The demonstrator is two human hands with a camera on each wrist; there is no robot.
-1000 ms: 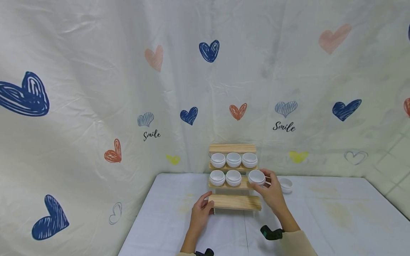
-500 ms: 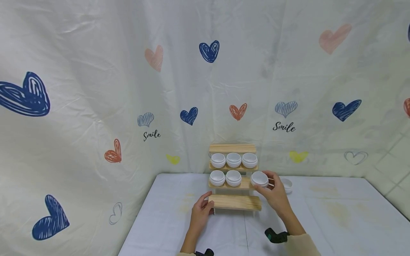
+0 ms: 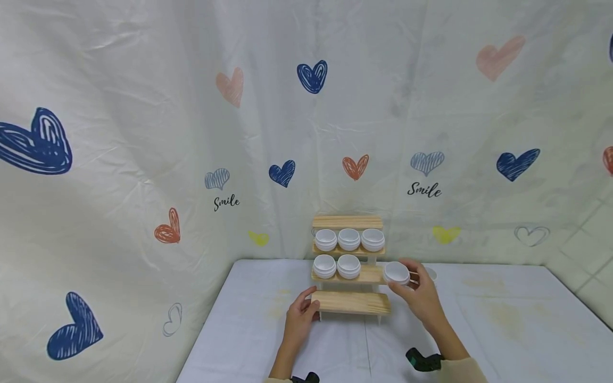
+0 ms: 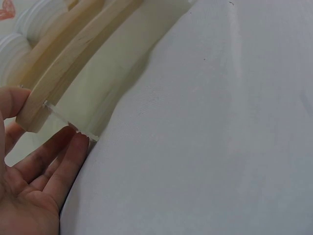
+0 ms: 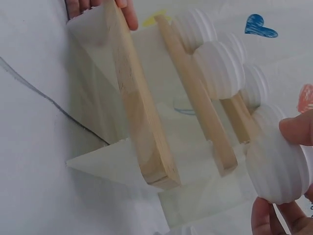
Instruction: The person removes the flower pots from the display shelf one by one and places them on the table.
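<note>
My right hand (image 3: 421, 295) holds a small white ribbed bowl (image 3: 396, 272) just off the right end of the middle step. Thumb and fingers pinch it from opposite sides in the right wrist view, where the bowl (image 5: 278, 161) shows its ridged wall. With my left hand (image 3: 300, 316) I grip the left end of the lowest step of a tiered wooden display stand (image 3: 351, 302). In the left wrist view my thumb lies at the plank's end (image 4: 36, 110) and my fingertips are at its clear side support. Two bowls (image 3: 337, 266) sit on the middle step.
Three more white bowls (image 3: 349, 240) stand in a row on a higher step, below a bare top plank (image 3: 347, 222). Another bowl (image 3: 431, 273) is on the white-covered table (image 3: 483, 314), partly hidden behind my right hand. A heart-printed curtain (image 3: 354, 122) hangs behind.
My right hand has moved right and slightly toward me, carrying the bowl from over the middle step's right end to beside it. My left hand stays on the stand.
</note>
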